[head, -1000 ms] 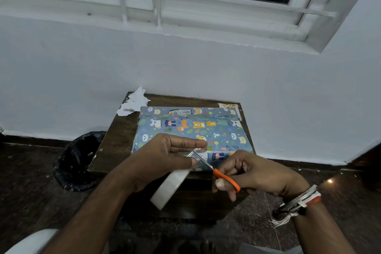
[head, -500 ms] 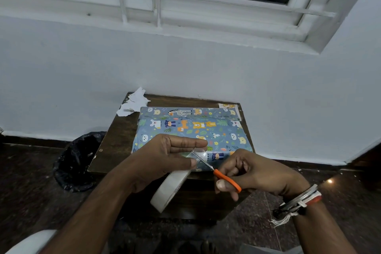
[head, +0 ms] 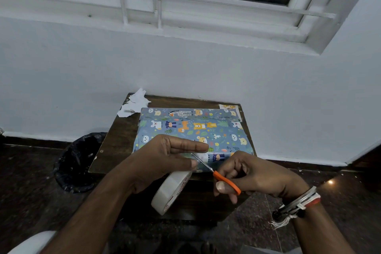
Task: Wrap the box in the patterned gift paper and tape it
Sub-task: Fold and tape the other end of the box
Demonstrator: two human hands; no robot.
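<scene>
The box [head: 193,132], covered in blue animal-patterned gift paper, lies flat on a small dark wooden table [head: 117,138]. My left hand [head: 162,159] is above its near edge and pinches a strip of clear tape between thumb and fingers. The white tape roll [head: 171,192] hangs below that hand, in front of the table edge. My right hand [head: 253,175] grips small orange-handled scissors [head: 216,173]. Their blades point up and left to the tape strip by my left thumb.
Torn white paper scraps [head: 135,105] lie at the table's far left corner. A small paper offcut [head: 228,107] sits at the far right corner. A black-lined bin [head: 78,161] stands on the floor to the left. A white wall rises just behind the table.
The tape roll has swung slightly lower and to the right under my left hand. The scissors stay at the tape strip; both hands have barely shifted.
</scene>
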